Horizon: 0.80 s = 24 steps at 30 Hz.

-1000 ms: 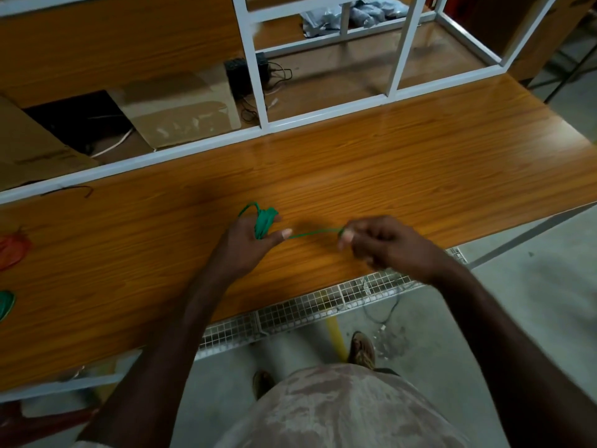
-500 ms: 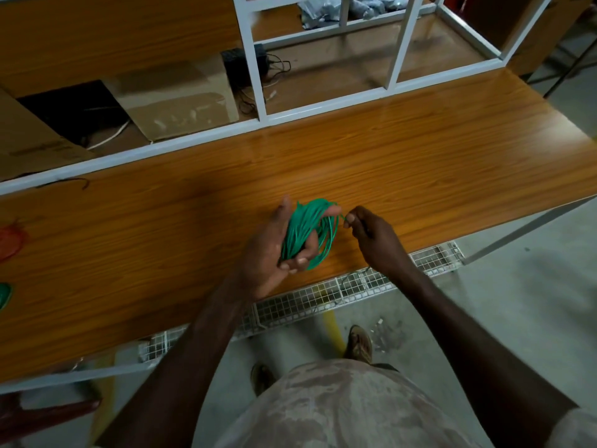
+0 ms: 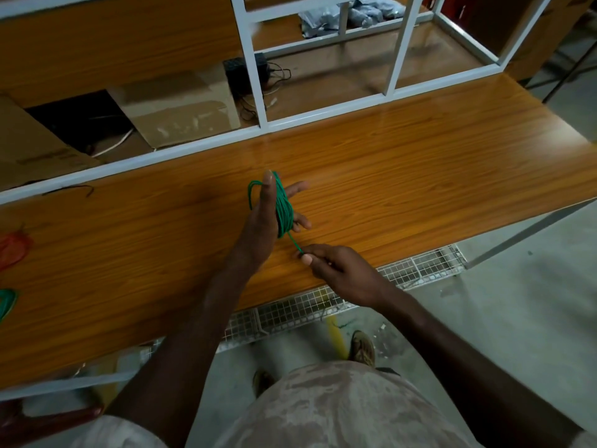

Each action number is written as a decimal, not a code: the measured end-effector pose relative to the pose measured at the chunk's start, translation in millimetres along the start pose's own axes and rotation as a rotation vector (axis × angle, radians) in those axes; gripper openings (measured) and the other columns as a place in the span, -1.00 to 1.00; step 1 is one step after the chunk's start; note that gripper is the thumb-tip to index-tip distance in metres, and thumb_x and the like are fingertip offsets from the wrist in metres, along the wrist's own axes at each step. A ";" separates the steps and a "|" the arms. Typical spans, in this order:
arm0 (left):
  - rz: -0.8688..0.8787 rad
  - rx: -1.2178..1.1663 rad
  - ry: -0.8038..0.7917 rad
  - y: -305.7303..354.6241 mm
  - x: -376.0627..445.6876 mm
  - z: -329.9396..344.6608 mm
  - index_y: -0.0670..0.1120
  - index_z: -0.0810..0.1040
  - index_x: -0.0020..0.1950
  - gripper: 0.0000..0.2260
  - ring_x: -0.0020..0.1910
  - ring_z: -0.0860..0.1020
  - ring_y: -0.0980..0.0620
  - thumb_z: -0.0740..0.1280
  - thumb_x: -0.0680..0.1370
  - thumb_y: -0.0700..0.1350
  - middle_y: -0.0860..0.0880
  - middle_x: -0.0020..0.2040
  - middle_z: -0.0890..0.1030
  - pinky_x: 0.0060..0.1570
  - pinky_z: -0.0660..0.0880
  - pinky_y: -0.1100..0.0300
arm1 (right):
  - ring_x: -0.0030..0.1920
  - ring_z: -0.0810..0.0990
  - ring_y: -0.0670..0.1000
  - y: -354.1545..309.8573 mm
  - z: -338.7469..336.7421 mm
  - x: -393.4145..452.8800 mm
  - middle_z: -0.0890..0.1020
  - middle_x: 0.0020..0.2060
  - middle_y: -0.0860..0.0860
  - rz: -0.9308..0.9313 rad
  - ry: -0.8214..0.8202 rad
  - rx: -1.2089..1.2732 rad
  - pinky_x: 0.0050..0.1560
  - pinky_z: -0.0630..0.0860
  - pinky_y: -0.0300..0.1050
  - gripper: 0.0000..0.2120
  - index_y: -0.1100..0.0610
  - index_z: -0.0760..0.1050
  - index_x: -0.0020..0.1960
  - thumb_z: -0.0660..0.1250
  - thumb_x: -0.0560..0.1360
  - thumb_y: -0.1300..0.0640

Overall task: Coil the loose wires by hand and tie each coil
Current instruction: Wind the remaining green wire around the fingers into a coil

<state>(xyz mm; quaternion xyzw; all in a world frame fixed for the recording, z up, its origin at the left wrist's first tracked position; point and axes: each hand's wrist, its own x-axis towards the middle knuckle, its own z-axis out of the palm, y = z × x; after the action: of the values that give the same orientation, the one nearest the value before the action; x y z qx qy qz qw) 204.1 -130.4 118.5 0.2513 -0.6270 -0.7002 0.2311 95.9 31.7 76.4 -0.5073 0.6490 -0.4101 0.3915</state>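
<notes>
- a person stands at a long desk with an orange-brown wood-grain top point(image 3: 420, 176), seen from above; both bare forearms reach over its near edge.
- the left hand point(image 3: 263, 221) is held edge-on above the middle of the desk, fingers extended and partly spread, with a coil of thin green wire point(image 3: 283, 210) looped around them; the thumb points up beside the coil.
- the right hand point(image 3: 339, 270) sits near the desk's near edge, thumb and forefinger pinched on the loose tail of the green wire, the other fingers curled in.
- the tail runs as a short taut line from the bottom of the coil down to the pinch.
- at the desk's left edge lie a bundle of orange-red wire point(image 3: 11, 250) and, nearer, a second bundle of green wire point(image 3: 6, 302), both cut off by the frame.
- a white metal frame point(image 3: 255, 59) rises along the far edge; behind it sit a flattened brown cardboard box point(image 3: 181, 108) and a small black box with dark cables point(image 3: 245, 67).
- print on the cardboard at far left is too blurred to read; no other writing can be made out.
</notes>
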 end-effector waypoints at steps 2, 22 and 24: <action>0.014 0.119 0.035 -3.3 -0.6 -2.1 0.20 0.36 0.50 -0.16 -0.17 0.72 -0.11 0.06 0.39 0.67 0.01 0.48 0.57 -0.16 0.59 0.08 | -0.38 0.44 -0.22 -11.1 -5.9 -2.4 0.50 -0.39 -0.22 -0.013 -0.096 -0.012 -0.26 0.36 -0.30 -0.74 0.11 0.66 0.29 0.27 0.75 0.04; -0.171 0.077 -0.214 -18.4 -44.1 12.4 -0.07 0.74 0.19 -0.26 -0.56 0.20 0.01 -0.02 0.63 0.43 -0.10 -0.53 0.37 -0.50 0.12 0.20 | -0.48 0.28 -0.18 -21.8 -100.3 37.6 0.39 -0.48 -0.20 -0.044 0.238 -0.044 -0.43 0.25 -0.23 -0.78 0.25 0.53 0.04 0.26 0.76 0.12; -0.177 -0.066 -0.233 -13.8 -44.5 15.9 -0.07 0.67 0.36 -0.24 -0.56 0.17 0.05 -0.12 0.66 0.38 -0.08 -0.52 0.36 -0.47 0.03 0.06 | -0.49 0.27 -0.19 -14.6 -91.1 42.6 0.39 -0.50 -0.20 -0.025 0.254 -0.018 -0.43 0.25 -0.25 -0.77 0.27 0.52 0.04 0.25 0.76 0.13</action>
<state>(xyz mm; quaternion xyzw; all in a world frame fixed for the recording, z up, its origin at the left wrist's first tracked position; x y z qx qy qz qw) 227.9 -88.4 108.9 0.2148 -0.6016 -0.7625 0.1024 8.9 0.1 118.6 -0.4628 0.6908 -0.4697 0.2965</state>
